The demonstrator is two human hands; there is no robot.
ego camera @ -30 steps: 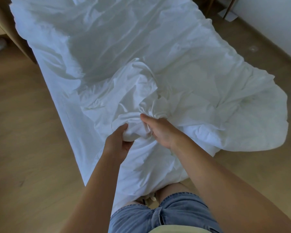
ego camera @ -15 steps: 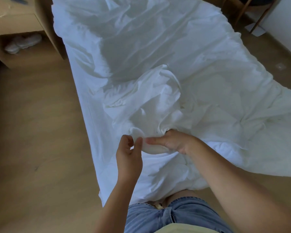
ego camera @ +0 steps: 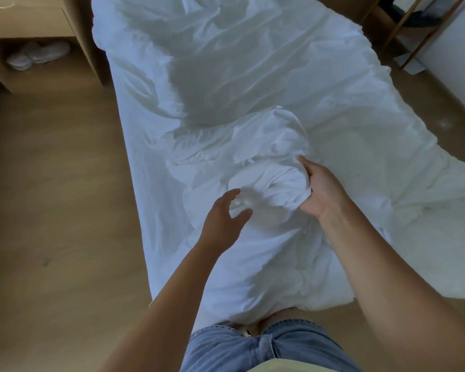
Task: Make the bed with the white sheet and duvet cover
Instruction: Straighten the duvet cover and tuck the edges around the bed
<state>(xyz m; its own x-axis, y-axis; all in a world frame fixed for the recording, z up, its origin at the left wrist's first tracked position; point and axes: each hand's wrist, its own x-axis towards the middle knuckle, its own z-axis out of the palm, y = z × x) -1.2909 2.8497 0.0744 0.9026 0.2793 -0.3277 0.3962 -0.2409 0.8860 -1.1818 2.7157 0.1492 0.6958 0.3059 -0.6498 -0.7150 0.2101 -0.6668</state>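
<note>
From the head view, looking down along the bed, the white duvet cover (ego camera: 253,84) lies crumpled over most of the mattress, and its right edge spills off the bed onto the wooden floor (ego camera: 51,210). Along the bed's left side a smoother strip of white sheet (ego camera: 137,162) hangs down toward the floor; exactly where the sheet ends and the cover begins cannot be told, since both are the same white. Near the foot of the bed the cover is gathered into a rounded bunch (ego camera: 274,183). The right hand (ego camera: 321,191) grips this bunch from its right side, thumb pointing up along the fabric and the fingers tucked out of sight under the folds. The left hand (ego camera: 224,218) hovers just beside the bunch on its left, fingers spread and loosely curved, holding nothing; its fingertips are blurred, so whether they touch the cloth cannot be told. Both forearms reach in from the bottom edge, above a pair of blue denim shorts (ego camera: 266,347). At top left a wooden nightstand (ego camera: 81,28) stands against the bed, with white slippers (ego camera: 38,55) on its lower shelf. At top right are wooden chair legs (ego camera: 416,30) near a white wall (ego camera: 457,71).
</note>
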